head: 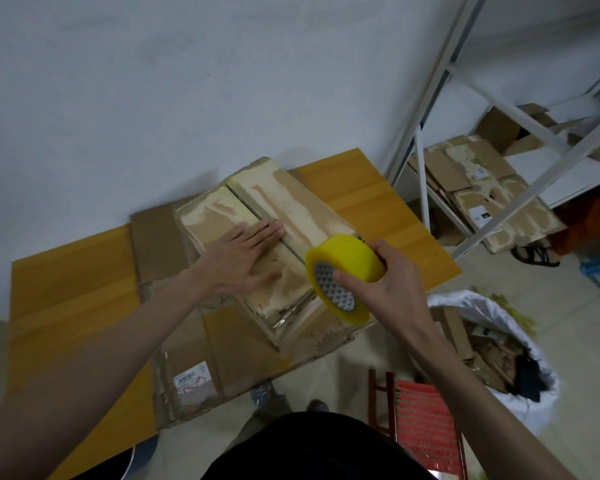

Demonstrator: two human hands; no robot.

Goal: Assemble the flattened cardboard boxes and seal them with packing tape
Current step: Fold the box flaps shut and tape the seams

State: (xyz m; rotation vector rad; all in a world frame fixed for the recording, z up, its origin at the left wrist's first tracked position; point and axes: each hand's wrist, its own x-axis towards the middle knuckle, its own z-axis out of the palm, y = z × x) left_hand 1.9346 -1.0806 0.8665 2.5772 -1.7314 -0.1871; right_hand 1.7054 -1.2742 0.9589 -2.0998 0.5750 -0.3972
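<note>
An assembled cardboard box (284, 199) with worn, peeled top flaps stands on the wooden table (63, 268). My left hand (243, 258) lies flat with straight fingers on the left flap, beside the middle seam. My right hand (385, 278) grips a yellow roll of packing tape (347, 268), held on edge just above the box's near right corner. Under the box lie flattened cardboard boxes (205, 358), one with a white label.
A white metal shelf (426, 109) at the right holds more flattened cardboard (478, 181). A white bag (492, 344) of cardboard scraps sits on the floor at the right. A red stool (423, 420) stands near my legs. The wall runs behind the table.
</note>
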